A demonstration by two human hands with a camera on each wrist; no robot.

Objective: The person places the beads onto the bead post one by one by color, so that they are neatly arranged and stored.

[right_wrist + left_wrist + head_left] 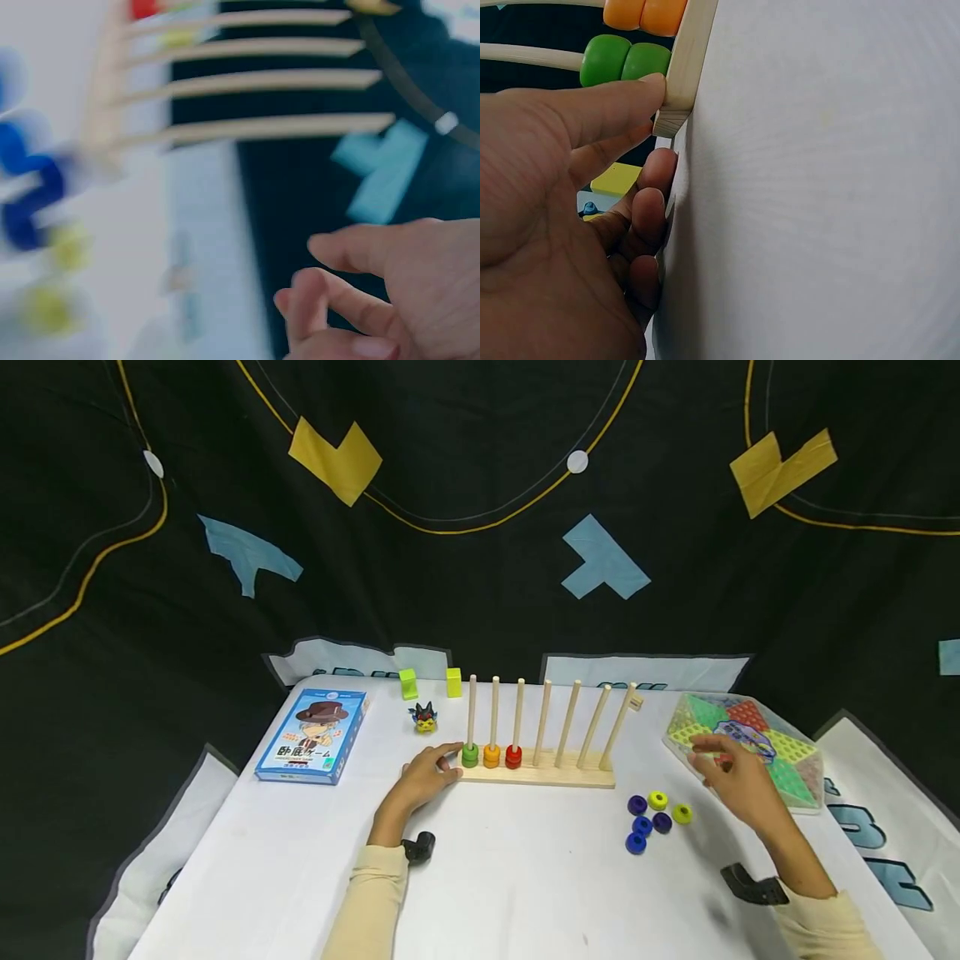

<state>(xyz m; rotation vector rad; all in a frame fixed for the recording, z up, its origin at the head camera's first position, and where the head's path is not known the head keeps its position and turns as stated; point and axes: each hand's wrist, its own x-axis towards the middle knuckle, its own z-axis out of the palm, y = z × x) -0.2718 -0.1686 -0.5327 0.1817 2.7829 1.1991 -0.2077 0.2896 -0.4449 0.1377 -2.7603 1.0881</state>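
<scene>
A wooden peg stand with a row of upright rods stands on the table. Its leftmost rods carry green beads, orange beads and red beads; the other rods are bare. My left hand pinches the left end of its base between thumb and index finger; the left wrist view shows the thumb beside the green beads. My right hand, fingers loosely bent and holding nothing, hovers right of the loose blue and purple beads and yellow beads.
Behind my right hand lies a clear box of coloured pieces. A blue card-game box lies at the left. Two yellow-green blocks and a small horned figure stand behind the peg stand. A black printed cloth hangs behind the table.
</scene>
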